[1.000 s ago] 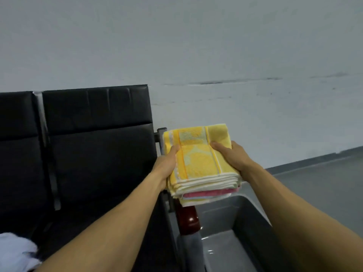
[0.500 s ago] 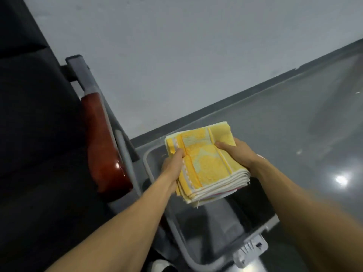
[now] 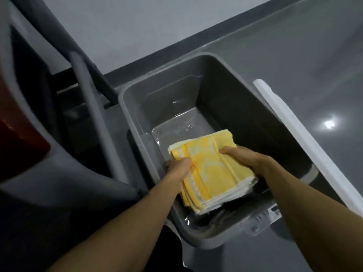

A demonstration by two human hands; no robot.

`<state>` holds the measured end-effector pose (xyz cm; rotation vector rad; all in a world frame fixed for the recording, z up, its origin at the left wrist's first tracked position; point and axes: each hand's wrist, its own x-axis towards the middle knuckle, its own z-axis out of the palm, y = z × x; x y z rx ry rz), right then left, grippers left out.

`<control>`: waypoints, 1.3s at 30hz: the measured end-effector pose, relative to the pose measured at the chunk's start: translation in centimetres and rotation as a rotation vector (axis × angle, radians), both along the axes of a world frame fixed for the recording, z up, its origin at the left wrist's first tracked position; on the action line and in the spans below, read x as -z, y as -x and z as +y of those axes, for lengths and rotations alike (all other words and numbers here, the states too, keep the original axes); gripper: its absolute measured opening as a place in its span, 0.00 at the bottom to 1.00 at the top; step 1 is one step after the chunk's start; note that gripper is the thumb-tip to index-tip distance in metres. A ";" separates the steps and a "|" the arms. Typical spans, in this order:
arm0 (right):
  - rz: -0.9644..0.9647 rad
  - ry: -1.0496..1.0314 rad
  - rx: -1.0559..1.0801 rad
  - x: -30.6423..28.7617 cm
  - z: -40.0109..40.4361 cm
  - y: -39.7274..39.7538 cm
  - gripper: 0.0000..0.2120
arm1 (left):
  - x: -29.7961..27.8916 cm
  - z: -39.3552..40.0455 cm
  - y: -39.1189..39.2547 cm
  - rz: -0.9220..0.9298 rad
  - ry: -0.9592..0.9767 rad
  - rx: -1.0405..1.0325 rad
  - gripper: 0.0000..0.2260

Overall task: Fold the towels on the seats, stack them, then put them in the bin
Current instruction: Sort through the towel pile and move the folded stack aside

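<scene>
Gripping the towel stack (image 3: 211, 171) at opposite edges, left hand (image 3: 177, 170) and right hand (image 3: 248, 160) keep it square over the bin (image 3: 255, 107).

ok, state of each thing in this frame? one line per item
towel stack: folded, yellow towel on top, held from both sides over the bin opening, not yet set down
left hand: grip on the stack's left edge
right hand: grip on the stack's right edge
bin: open, upright on the floor, nothing visible on its bare bottom
lid: off, lying beside the bin's right side
</scene>
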<state>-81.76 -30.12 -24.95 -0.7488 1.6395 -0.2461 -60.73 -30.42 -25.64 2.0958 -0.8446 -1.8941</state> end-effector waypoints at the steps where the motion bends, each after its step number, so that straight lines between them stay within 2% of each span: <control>1: 0.029 -0.023 -0.021 1.0 0.2 -0.3 0.24 | 0.9 0.1 0.2 -0.045 -0.007 0.053 0.37; 3: 0.150 -0.075 -0.186 2.8 0.4 -1.0 0.23 | 1.2 0.2 0.9 -0.122 0.009 0.134 0.29; 4: 0.225 -0.090 -0.289 3.5 0.4 -1.5 0.19 | 1.1 0.2 1.2 -0.152 0.016 0.177 0.28; 6: 0.324 -0.106 -0.354 3.9 -0.1 -2.2 0.06 | 0.5 0.3 1.7 -0.201 0.030 0.272 0.29; 8: 0.394 -0.113 -0.402 4.3 -0.6 -2.2 0.03 | 0.2 0.2 1.8 -0.208 0.038 0.335 0.29; 12: 0.515 -0.024 -0.475 3.1 -0.7 -1.9 0.28 | -1.8 0.0 1.3 -0.197 0.080 0.355 0.22; 15: 0.515 0.051 -0.437 0.5 -1.0 -2.4 0.30 | -4.9 -0.4 1.1 -0.213 0.162 0.350 0.23; 20: 0.539 0.208 -0.405 -7.1 -1.8 -3.3 0.32 | -12.3 -0.8 1.3 -0.213 0.325 0.399 0.20; 24: 0.583 0.393 -0.378 -16.5 -2.0 -4.1 0.29 | -20.5 -1.0 0.9 -0.220 0.494 0.415 0.15; 28: 0.576 0.609 -0.297 -25.5 -1.6 -6.8 0.24 | -28.6 -0.4 -1.7 -0.260 0.633 0.407 0.16; 32: 0.452 0.866 -0.180 -33.4 -0.9 -12.5 0.17 | -35.8 0.8 -7.7 -0.308 0.796 0.269 0.15; 35: 0.330 0.992 -0.147 -38.0 0.3 -19.1 0.19 | -39.5 2.6 -13.8 -0.325 0.884 0.123 0.17; 39: 0.176 1.079 -0.239 -40.7 1.5 -30.7 0.16 | -41.7 5.3 -24.2 -0.382 0.930 -0.083 0.13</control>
